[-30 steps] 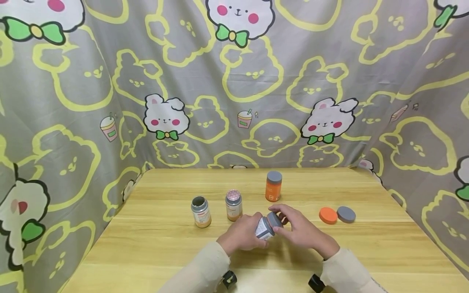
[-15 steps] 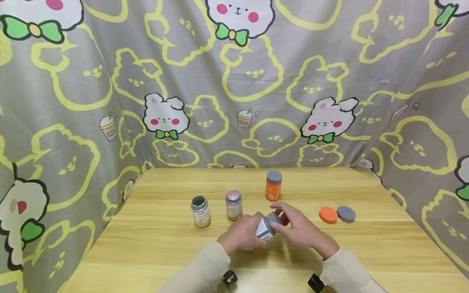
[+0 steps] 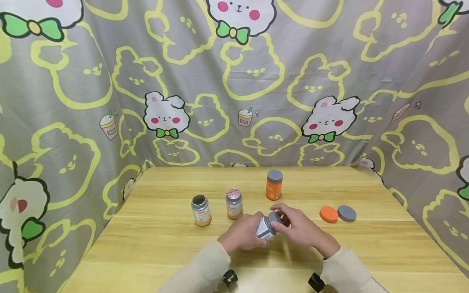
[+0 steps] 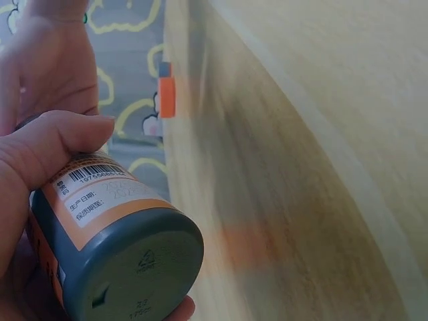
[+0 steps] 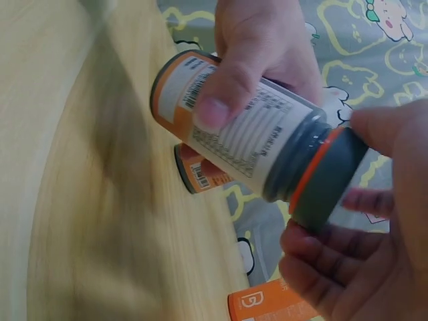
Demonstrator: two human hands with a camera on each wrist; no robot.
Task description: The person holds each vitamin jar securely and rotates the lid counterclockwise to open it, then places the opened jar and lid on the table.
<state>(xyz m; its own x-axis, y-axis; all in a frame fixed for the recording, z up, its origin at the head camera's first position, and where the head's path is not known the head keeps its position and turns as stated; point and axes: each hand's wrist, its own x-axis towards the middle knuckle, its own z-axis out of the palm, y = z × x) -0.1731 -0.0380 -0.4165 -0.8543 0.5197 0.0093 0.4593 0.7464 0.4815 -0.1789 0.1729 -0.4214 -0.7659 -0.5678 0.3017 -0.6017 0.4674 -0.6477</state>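
My left hand [image 3: 242,232] grips a pill bottle [image 5: 267,134] with a grey body and an orange-and-white label, tilted with its top toward the right. In the left wrist view its grey base [image 4: 144,267] faces the camera. At the bottle's mouth, my right hand [image 3: 302,230] holds a grey cap [image 5: 334,180] by its edge between thumb and fingers. The cap has an orange inner rim, and some of the neck's thread shows beside it in the right wrist view. Whether the cap is threaded on, I cannot tell.
Left of the hands stand an uncapped bottle [image 3: 202,215] and a bottle with a pinkish foil seal [image 3: 234,209]. Behind is an orange bottle [image 3: 273,189] with a grey cap. An orange lid [image 3: 328,214] and a grey lid [image 3: 346,213] lie right. A patterned curtain [image 3: 205,158] surrounds the table.
The orange rim seen between cap and bottle a second ago is hidden in the head view now. My right fingers have shifted slightly with the cap; my left hand stays nearly still.
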